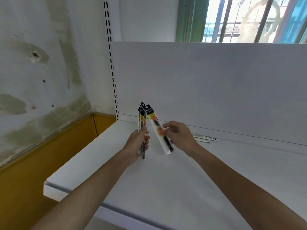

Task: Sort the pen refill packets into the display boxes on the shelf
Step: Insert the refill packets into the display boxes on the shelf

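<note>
Above the white shelf (pixel 216 176), the left hand (pixel 137 144) grips an upright bunch of refill packets (pixel 142 118) by its lower half, and the right hand (pixel 180 136) pinches a single packet (pixel 155 124) at mid-length, its top leaning toward eleven o'clock. They look light, slick and bendy, so a flat-face pinch near the middle seems safest. Spare packets (pixel 205 138) lie at three o'clock of the right hand.

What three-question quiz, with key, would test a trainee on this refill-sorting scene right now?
1. True or false: the left hand holds nothing.
2. The right hand's fingers pinch the tilted clear plastic refill packet at its: A black top, B middle, C bottom end.
3. Fill in: flat white packets lie on the white shelf board on the right hand's ___ side.
Key: 1 false; 2 B; 3 right.
</note>
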Demonstrator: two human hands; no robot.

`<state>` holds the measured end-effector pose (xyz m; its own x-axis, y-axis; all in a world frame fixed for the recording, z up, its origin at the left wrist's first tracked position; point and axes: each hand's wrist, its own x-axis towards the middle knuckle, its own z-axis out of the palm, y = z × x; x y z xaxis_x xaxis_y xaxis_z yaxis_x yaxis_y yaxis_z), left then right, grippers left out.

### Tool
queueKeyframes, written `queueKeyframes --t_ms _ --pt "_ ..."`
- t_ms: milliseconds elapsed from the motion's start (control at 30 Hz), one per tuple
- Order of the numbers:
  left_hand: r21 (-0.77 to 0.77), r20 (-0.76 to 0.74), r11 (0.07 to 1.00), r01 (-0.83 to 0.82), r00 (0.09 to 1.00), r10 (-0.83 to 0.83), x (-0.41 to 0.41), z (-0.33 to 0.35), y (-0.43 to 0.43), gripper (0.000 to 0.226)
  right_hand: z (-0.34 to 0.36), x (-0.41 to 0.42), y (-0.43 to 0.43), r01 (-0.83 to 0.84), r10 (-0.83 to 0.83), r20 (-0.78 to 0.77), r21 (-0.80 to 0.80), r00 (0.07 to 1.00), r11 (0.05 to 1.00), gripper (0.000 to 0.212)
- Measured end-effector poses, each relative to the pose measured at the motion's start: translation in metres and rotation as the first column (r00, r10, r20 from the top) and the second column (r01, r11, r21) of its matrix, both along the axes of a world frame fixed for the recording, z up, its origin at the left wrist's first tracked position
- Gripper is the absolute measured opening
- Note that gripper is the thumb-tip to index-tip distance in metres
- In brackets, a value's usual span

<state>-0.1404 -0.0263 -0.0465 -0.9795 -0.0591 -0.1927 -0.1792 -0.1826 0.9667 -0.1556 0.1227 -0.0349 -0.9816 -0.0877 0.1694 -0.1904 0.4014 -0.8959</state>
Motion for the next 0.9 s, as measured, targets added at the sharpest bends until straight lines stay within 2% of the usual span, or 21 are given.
queueKeyframes --t_ms 67,100,200,233,300,433,567,667,767,900 --pt "-0.026 -0.028 0.992 0.121 0.992 -0.121 0.005 0.002 0.004 0.036 -0.004 0.010 -0.013 -0.046 0.049 0.056 -0.065 0.997 0.997 0.009" --pt "-0.041 -0.045 0.987 0.155 0.987 -0.157 0.007 0.001 0.006 0.034 -0.008 0.014 -0.018 -0.048 0.050 0.039 -0.047 0.998 0.998 0.007" --pt "-0.211 -0.104 0.970 0.121 0.984 -0.145 0.013 -0.004 0.010 0.019 -0.018 0.025 -0.024 0.052 -0.011 -0.186 0.212 0.982 0.976 0.010" --pt "-0.240 -0.129 0.966 0.097 0.983 -0.131 0.014 -0.007 0.011 0.019 -0.020 0.028 -0.024 0.101 -0.025 -0.247 0.300 0.969 0.949 0.011" --pt "-0.229 -0.129 0.970 0.076 0.986 -0.108 0.014 -0.012 0.011 0.021 -0.023 0.035 -0.019 0.169 -0.056 -0.291 0.380 0.955 0.909 0.013" --pt "-0.120 -0.101 0.990 0.078 0.991 -0.090 0.017 -0.009 0.016 0.015 -0.026 0.045 0.013 0.264 -0.174 -0.263 0.359 0.949 0.895 0.015" --pt "-0.141 -0.083 0.973 0.181 0.978 -0.194 0.011 -0.007 0.038 0.010 -0.025 0.058 0.066 0.367 -0.292 -0.240 0.383 0.926 0.848 0.011" --pt "-0.129 -0.081 0.952 0.277 0.954 -0.289 0.019 -0.004 0.074 0.015 -0.022 0.076 0.102 0.422 -0.357 -0.230 0.390 0.905 0.819 0.010" --pt "-0.102 -0.125 0.916 0.387 0.909 -0.398 0.032 -0.004 0.120 0.021 -0.020 0.102 0.127 0.409 -0.382 -0.147 0.291 0.912 0.865 0.015" --pt "-0.030 -0.239 0.871 0.490 0.843 -0.482 0.060 -0.005 0.190 0.029 -0.025 0.135 0.156 0.355 -0.362 0.067 0.096 0.930 0.930 0.025"
